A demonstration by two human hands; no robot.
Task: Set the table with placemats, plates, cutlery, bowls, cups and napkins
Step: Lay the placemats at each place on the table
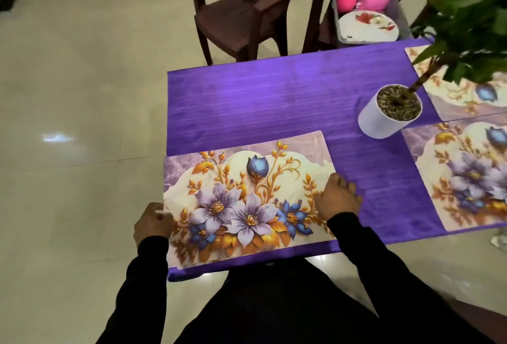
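Head cam: placemat lying at near-left table edge. Left hand pinching its left edge, right hand w/ fingers spread pressing right edge, prob squaring it to the edge. Plates waiting in far bin.

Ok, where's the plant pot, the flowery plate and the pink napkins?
White round plant pot (380, 120): head view, its side wall.
White floral plate (365, 28): head view, its middle.
Pink folded napkins (373, 1): head view, right one.
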